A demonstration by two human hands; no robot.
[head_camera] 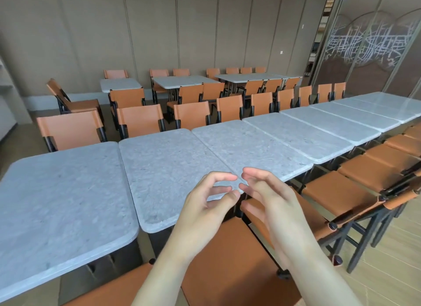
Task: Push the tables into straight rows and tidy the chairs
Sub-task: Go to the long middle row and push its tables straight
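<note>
Tables with pale grey speckled stone tops and rounded corners [63,191] are seen butted edge to edge in one long row running from the near left to the far right, the nearest left top set slightly askew from its neighbour. Orange leather chairs with black frames [70,132] are lined up along the far side of that row, their backs close to the table edges. The left hand [205,205] is held above the near edge of the second tabletop, its fingers loosely curved and nothing grasped. Just beside it the right hand [271,198] is raised in the same relaxed way, fingertips almost meeting those of the left, and nothing is held. More orange chairs [355,180] are tucked along the near side to the right. Behind, smaller groups of grey tables [182,81] stand by the brown panelled wall [159,32].
</note>
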